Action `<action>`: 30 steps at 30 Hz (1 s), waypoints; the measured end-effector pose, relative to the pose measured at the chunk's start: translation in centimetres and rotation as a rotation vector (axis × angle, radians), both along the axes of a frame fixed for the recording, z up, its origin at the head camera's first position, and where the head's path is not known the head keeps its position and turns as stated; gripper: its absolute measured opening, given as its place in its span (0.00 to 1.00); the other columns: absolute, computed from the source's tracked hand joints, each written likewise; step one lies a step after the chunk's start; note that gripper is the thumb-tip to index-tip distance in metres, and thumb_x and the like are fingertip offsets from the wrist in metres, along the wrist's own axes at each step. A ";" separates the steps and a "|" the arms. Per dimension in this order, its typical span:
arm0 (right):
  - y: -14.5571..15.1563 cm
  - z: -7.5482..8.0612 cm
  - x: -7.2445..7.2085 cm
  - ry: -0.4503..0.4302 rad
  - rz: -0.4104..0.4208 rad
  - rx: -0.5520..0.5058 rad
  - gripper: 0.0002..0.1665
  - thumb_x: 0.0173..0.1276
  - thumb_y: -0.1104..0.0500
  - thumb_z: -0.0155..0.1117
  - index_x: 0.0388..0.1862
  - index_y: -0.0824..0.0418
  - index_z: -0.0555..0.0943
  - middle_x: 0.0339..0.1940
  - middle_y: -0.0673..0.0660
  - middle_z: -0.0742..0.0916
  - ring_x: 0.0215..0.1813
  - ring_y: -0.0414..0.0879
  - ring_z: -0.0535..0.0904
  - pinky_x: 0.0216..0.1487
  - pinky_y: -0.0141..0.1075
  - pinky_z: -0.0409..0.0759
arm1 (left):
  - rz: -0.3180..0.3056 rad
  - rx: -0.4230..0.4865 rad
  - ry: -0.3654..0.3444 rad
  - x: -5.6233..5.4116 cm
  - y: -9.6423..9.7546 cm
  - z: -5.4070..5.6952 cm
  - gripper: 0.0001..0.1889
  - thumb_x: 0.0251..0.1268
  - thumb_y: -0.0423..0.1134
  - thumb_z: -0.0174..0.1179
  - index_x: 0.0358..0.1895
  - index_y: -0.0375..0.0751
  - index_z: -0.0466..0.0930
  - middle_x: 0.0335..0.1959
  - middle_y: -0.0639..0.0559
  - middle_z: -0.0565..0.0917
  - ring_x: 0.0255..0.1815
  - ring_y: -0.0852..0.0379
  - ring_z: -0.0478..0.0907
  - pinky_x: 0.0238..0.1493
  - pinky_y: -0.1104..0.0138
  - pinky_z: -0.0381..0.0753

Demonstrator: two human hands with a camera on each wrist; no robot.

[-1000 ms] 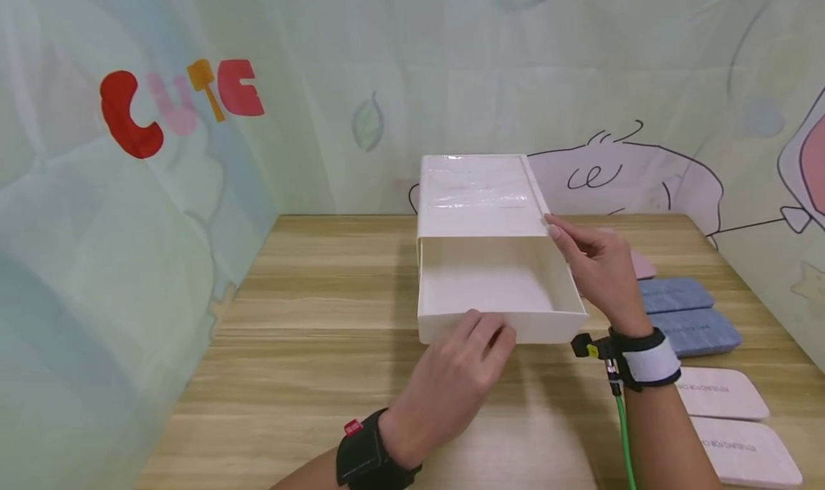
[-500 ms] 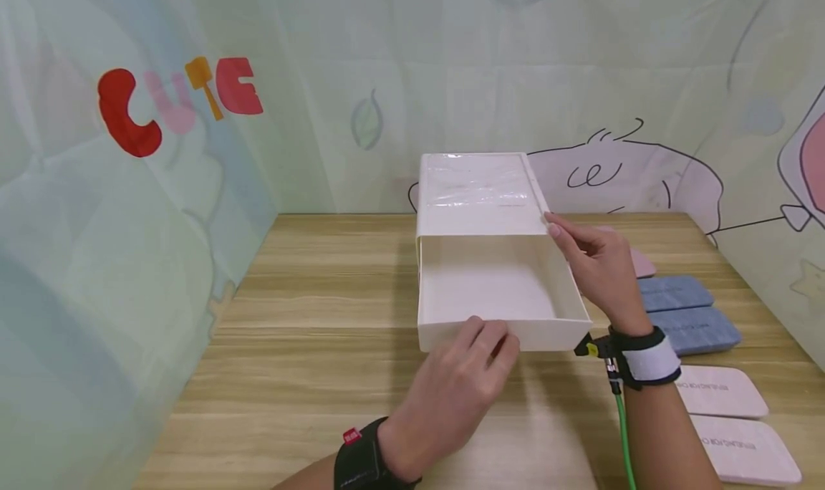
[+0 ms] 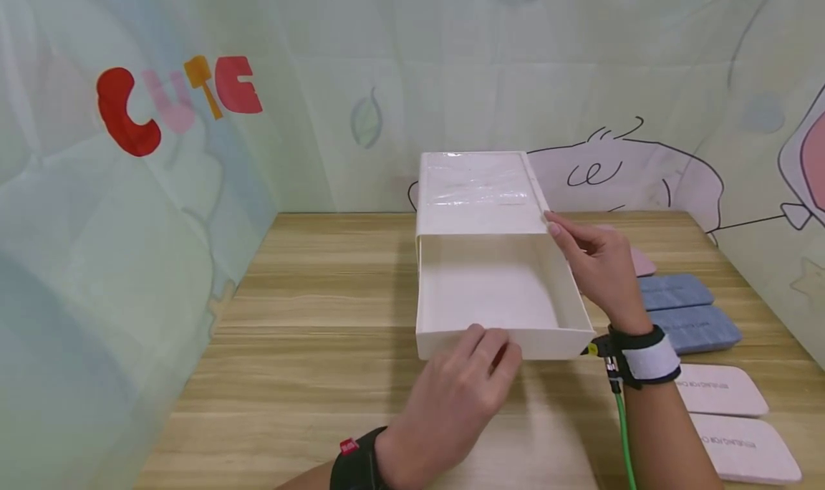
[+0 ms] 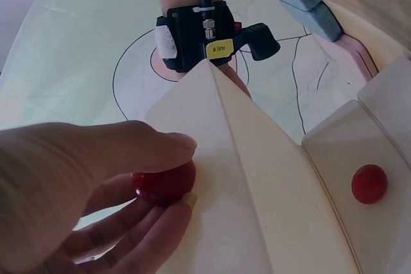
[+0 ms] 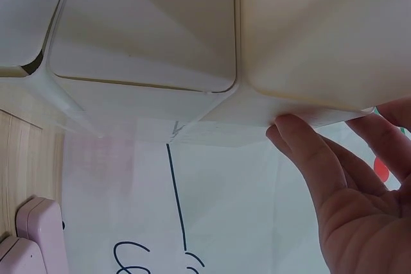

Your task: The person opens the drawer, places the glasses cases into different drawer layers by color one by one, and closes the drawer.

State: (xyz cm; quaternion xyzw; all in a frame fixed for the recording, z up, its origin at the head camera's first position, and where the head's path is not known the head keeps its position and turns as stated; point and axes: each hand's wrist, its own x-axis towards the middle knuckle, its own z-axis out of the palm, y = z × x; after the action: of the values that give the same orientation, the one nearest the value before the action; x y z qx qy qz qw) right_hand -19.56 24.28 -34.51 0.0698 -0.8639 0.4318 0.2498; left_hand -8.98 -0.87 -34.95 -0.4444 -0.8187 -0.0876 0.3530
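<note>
A white drawer box (image 3: 480,189) stands on the table, its top drawer (image 3: 505,344) pulled well out with a bare white inside. My left hand (image 3: 454,397) is at the drawer's front. In the left wrist view its thumb and fingers pinch a round red knob (image 4: 168,183) on that front; the head view hides this knob. A second red knob (image 4: 369,184) sits on a drawer front below. My right hand (image 3: 596,264) holds the box's top right front edge, thumb against the side wall in the right wrist view.
At the right lie two blue flat cases (image 3: 692,329), two whitish ones (image 3: 744,447) with lettering, and a pink one (image 3: 643,263) partly behind my right hand. A green cable (image 3: 624,433) runs along my right forearm. Printed cloth walls (image 3: 361,46) enclose the table.
My left hand has drawn the top drawer a little farther out toward me. The right hand has kept its place on the box's edge.
</note>
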 end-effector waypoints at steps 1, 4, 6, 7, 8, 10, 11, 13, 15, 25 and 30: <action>0.0 0.0 0.0 0.002 0.000 -0.001 0.19 0.76 0.48 0.62 0.62 0.48 0.83 0.59 0.59 0.87 0.42 0.27 0.84 0.33 0.22 0.81 | 0.000 -0.001 -0.002 0.1 0.0 0.0 0.09 0.65 0.25 0.58 0.44 0.40 0.83 0.42 0.51 0.80 0.39 0.57 0.76 0.36 0.73 0.81; 0.0 -0.1 -0.1 0.001 -0.003 -0.006 0.19 0.76 0.47 0.62 0.62 0.47 0.84 0.59 0.58 0.88 0.42 0.27 0.84 0.32 0.23 0.82 | -0.003 -0.003 0.003 0.2 -0.1 0.2 0.10 0.66 0.25 0.56 0.44 0.40 0.83 0.41 0.51 0.80 0.39 0.57 0.76 0.35 0.73 0.80; 0.0 -0.1 -0.1 -0.001 -0.004 -0.010 0.19 0.76 0.47 0.62 0.62 0.47 0.84 0.59 0.57 0.88 0.42 0.29 0.85 0.32 0.24 0.82 | -0.010 -0.005 0.006 0.3 -0.1 0.2 0.10 0.67 0.25 0.54 0.44 0.39 0.83 0.41 0.51 0.80 0.39 0.57 0.76 0.35 0.74 0.80; 0.0 -0.1 -0.1 -0.001 -0.002 -0.012 0.19 0.76 0.47 0.62 0.62 0.47 0.84 0.59 0.57 0.88 0.41 0.29 0.85 0.32 0.24 0.82 | -0.011 -0.007 0.018 0.3 -0.1 0.2 0.10 0.68 0.25 0.53 0.43 0.40 0.83 0.40 0.51 0.80 0.38 0.58 0.75 0.35 0.74 0.79; 0.0 -0.1 -0.1 -0.001 0.000 -0.012 0.19 0.76 0.47 0.62 0.62 0.47 0.84 0.59 0.58 0.88 0.41 0.29 0.85 0.32 0.24 0.82 | -0.013 -0.009 0.028 0.4 -0.1 0.2 0.10 0.68 0.25 0.53 0.43 0.40 0.83 0.40 0.52 0.80 0.38 0.58 0.75 0.34 0.74 0.79; 0.1 0.0 -0.1 0.000 0.003 -0.011 0.19 0.76 0.48 0.62 0.62 0.47 0.84 0.59 0.58 0.88 0.41 0.29 0.85 0.32 0.23 0.82 | -0.018 -0.012 0.048 0.4 -0.1 0.2 0.11 0.69 0.26 0.51 0.42 0.40 0.83 0.39 0.52 0.80 0.37 0.58 0.75 0.32 0.75 0.78; 0.0 0.0 -0.1 0.002 0.005 -0.011 0.19 0.76 0.48 0.62 0.62 0.48 0.84 0.59 0.58 0.87 0.41 0.29 0.85 0.32 0.23 0.82 | -0.019 -0.013 0.056 0.5 -0.1 0.2 0.11 0.70 0.26 0.51 0.42 0.40 0.83 0.39 0.52 0.80 0.37 0.58 0.75 0.32 0.75 0.78; 0.0 0.0 -0.1 0.004 0.008 -0.013 0.19 0.75 0.49 0.63 0.62 0.48 0.84 0.59 0.59 0.87 0.42 0.29 0.85 0.32 0.23 0.82 | -0.019 -0.019 0.062 0.6 -0.1 0.2 0.12 0.70 0.26 0.49 0.42 0.40 0.83 0.39 0.52 0.80 0.36 0.59 0.74 0.31 0.75 0.77; 0.0 -0.1 -0.1 0.006 0.010 -0.017 0.19 0.75 0.49 0.63 0.62 0.48 0.84 0.59 0.59 0.88 0.41 0.29 0.85 0.31 0.23 0.82 | -0.020 -0.023 0.059 0.7 -0.1 0.2 0.13 0.70 0.25 0.47 0.42 0.40 0.82 0.39 0.52 0.80 0.36 0.59 0.74 0.31 0.76 0.77; 0.1 -0.2 -0.3 0.026 0.030 -0.023 0.19 0.75 0.52 0.64 0.62 0.50 0.84 0.58 0.61 0.87 0.41 0.25 0.85 0.31 0.23 0.82 | -0.030 -0.015 0.073 1.2 -0.1 0.2 0.15 0.72 0.25 0.45 0.40 0.41 0.83 0.38 0.53 0.81 0.34 0.59 0.74 0.28 0.77 0.75; 0.1 -0.3 -0.3 0.035 0.034 -0.024 0.19 0.75 0.53 0.64 0.62 0.51 0.84 0.58 0.62 0.87 0.41 0.22 0.84 0.31 0.21 0.81 | -0.019 -0.038 0.034 1.5 0.0 0.1 0.13 0.69 0.25 0.48 0.41 0.41 0.83 0.38 0.53 0.81 0.35 0.59 0.74 0.29 0.76 0.75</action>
State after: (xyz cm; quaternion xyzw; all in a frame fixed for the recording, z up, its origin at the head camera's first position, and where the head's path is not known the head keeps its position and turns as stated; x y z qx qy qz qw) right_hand -19.89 24.42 -34.84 0.0890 -0.8529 0.4449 0.2582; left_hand -7.49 -0.92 -34.82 -0.4600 -0.8100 -0.0677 0.3573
